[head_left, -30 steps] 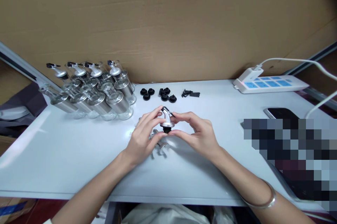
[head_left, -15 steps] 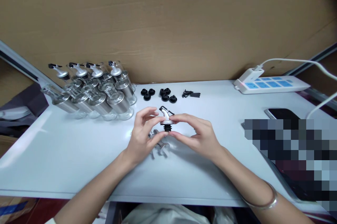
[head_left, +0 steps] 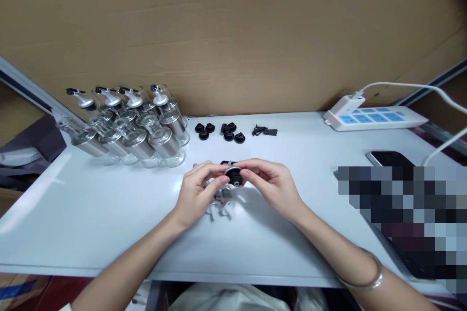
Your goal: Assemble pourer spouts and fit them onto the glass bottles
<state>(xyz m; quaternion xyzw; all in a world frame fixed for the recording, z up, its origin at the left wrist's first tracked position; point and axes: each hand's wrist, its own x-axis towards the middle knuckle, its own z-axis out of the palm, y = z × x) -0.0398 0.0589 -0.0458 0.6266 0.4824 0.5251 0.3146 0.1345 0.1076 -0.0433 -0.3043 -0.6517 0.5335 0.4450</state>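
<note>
Between my two hands, over the middle of the table, is a bottle pourer (head_left: 234, 176) with a silver collar and a black ribbed stopper. It is tilted so the stopper's round end faces me, and its spout is mostly hidden behind the collar and fingers. My left hand (head_left: 199, 192) pinches it from the left. From the right, the thumb and fingers of my right hand (head_left: 272, 187) close on it. Below them lie several loose silver spout pieces (head_left: 221, 208), partly covered by my left hand.
Glass bottles with metal sleeves (head_left: 136, 143) stand at the back left, several topped with pourers (head_left: 134, 99). Black stoppers (head_left: 228, 134) and small black pins (head_left: 264, 130) lie behind my hands. To the right are a power strip (head_left: 379, 117), a white cable and a phone (head_left: 392, 158).
The pourer has gone from upright to tipped, its black stopper end swinging toward me. Both hands have turned with it and wrap closer round its collar.
</note>
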